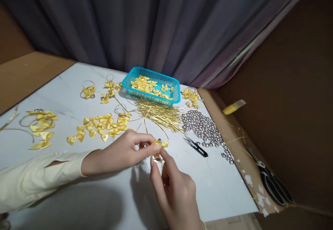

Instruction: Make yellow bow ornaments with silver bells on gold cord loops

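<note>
Left hand (pixel 122 153) pinches a small yellow ribbon bow (pixel 160 144) between thumb and fingertips, just above the white table (pixel 223 185), near centre. Right hand (pixel 173 188) comes up from 6 o'clock, fingers closed on a thin gold wire (pixel 156 159) under the bow (a small silver bead seems threaded there; hard to tell).

Bow looks light, soft, easily crushed; best held at the knotted middle. Wire looks thin and springy, likely to slip.

From the hands: loose bows (pixel 100 127) at 10 o'clock, gold wire bundle (pixel 161 115) at 12, blue basket (pixel 152 86) of bows beyond it, silver beads (pixel 204 127) at 2, black snips (pixel 196 146) at 3. Scissors (pixel 273 185) lie on brown cardboard off the table's right edge. Grey curtain (pixel 156 22) behind; dim room.
</note>
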A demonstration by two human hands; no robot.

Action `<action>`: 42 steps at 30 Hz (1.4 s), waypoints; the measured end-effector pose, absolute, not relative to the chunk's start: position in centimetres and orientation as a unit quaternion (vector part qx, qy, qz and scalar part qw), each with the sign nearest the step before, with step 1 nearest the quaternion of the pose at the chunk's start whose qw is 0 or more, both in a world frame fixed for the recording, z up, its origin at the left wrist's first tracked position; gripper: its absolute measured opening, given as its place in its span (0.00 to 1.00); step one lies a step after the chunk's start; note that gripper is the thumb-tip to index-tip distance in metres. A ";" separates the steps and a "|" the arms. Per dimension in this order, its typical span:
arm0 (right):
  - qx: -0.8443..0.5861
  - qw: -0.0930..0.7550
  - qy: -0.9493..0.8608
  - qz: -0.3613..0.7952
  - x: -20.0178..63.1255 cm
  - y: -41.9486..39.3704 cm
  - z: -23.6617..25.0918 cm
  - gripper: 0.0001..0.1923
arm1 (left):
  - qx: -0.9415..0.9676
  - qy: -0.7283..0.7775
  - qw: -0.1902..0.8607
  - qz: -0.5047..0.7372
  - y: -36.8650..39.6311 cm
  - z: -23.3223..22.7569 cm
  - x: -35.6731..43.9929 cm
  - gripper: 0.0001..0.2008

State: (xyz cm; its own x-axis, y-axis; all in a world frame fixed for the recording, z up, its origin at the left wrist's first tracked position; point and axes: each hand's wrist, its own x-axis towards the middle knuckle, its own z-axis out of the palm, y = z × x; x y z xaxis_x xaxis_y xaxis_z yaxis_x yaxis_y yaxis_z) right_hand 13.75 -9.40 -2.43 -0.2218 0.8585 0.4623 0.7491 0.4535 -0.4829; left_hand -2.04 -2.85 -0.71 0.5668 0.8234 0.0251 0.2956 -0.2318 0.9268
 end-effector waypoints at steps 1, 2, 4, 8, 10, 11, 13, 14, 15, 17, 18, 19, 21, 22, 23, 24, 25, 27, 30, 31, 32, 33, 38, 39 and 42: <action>-0.520 0.346 -0.777 0.076 13.7 -9.3 -2.3 0.13 | 0.735 0.376 0.495 0.270 -2.9 -0.7 -2.0 0.11; -0.523 0.346 -0.775 0.074 13.7 -9.3 -2.1 0.13 | 0.735 0.374 0.498 0.269 -2.9 -0.7 -2.0 0.11; -0.530 0.346 -0.771 0.074 13.7 -9.2 -1.9 0.12 | 0.738 0.374 0.496 0.263 -2.9 -0.6 -2.0 0.11; -0.538 0.347 -0.764 0.086 13.8 -9.3 -2.0 0.09 | 0.749 0.382 0.480 0.249 -2.9 -0.6 -2.0 0.13; -0.535 0.341 -0.767 0.096 13.8 -9.3 -2.0 0.10 | 0.752 0.382 0.475 0.250 -2.9 -0.6 -2.0 0.13; -0.533 0.336 -0.771 0.100 13.8 -9.3 -2.0 0.11 | 0.753 0.382 0.472 0.253 -3.0 -0.7 -2.0 0.13; -0.528 0.322 -0.779 0.106 13.8 -9.3 -1.9 0.13 | 0.754 0.381 0.467 0.261 -2.9 -0.7 -1.9 0.12; -0.526 0.316 -0.782 0.110 13.9 -9.3 -1.8 0.14 | 0.755 0.381 0.464 0.264 -2.9 -0.7 -1.9 0.12; -0.523 0.311 -0.785 0.115 13.9 -9.2 -1.8 0.14 | 0.756 0.382 0.460 0.267 -2.9 -0.8 -1.9 0.12; -0.519 0.306 -0.788 0.128 14.0 -9.2 -1.7 0.14 | 0.758 0.383 0.455 0.268 -2.8 -0.8 -1.9 0.12; -0.518 0.305 -0.788 0.131 14.0 -9.2 -1.7 0.15 | 0.759 0.384 0.453 0.268 -2.8 -0.7 -1.9 0.12; -0.517 0.306 -0.788 0.133 14.0 -9.2 -1.7 0.15 | 0.759 0.384 0.453 0.267 -2.8 -0.7 -1.9 0.12; -0.517 0.311 -0.787 0.130 14.0 -9.2 -1.7 0.15 | 0.759 0.381 0.455 0.268 -2.8 -0.6 -1.8 0.13; -0.516 0.316 -0.786 0.129 13.9 -9.3 -1.7 0.15 | 0.759 0.380 0.455 0.269 -2.9 -0.5 -1.8 0.13; -0.514 0.322 -0.785 0.128 13.9 -9.3 -1.7 0.15 | 0.759 0.378 0.455 0.273 -2.9 -0.5 -1.8 0.13; -0.512 0.327 -0.784 0.128 13.9 -9.3 -1.7 0.15 | 0.758 0.376 0.455 0.277 -2.9 -0.4 -1.8 0.14; -0.509 0.333 -0.783 0.128 13.9 -9.3 -1.7 0.14 | 0.758 0.372 0.456 0.282 -3.0 -0.3 -1.8 0.14; -0.505 0.342 -0.781 0.131 13.8 -9.3 -1.8 0.14 | 0.756 0.361 0.461 0.291 -3.0 -0.2 -1.8 0.14; -0.503 0.349 -0.779 0.137 13.9 -9.2 -2.0 0.14 | 0.752 0.341 0.475 0.304 -3.0 -0.1 -1.8 0.15; -0.503 0.349 -0.778 0.139 13.9 -9.1 -2.0 0.14 | 0.749 0.338 0.481 0.306 -3.1 -0.1 -1.9 0.15; -0.502 0.351 -0.778 0.140 13.9 -9.1 -2.1 0.14 | 0.745 0.337 0.487 0.307 -3.1 0.0 -1.9 0.15; -0.501 0.353 -0.777 0.142 13.9 -9.1 -2.1 0.14 | 0.739 0.340 0.494 0.306 -3.1 0.1 -1.9 0.15; -0.495 0.369 -0.770 0.159 14.0 -9.0 -2.1 0.13 | 0.717 0.352 0.523 0.299 -3.0 0.3 -1.9 0.16; -0.496 0.371 -0.768 0.164 14.0 -9.1 -2.1 0.12 | 0.714 0.352 0.527 0.298 -3.0 0.3 -1.9 0.17; -0.491 0.381 -0.763 0.176 14.0 -9.0 -2.1 0.11 | 0.707 0.354 0.530 0.305 -3.0 0.2 -1.9 0.17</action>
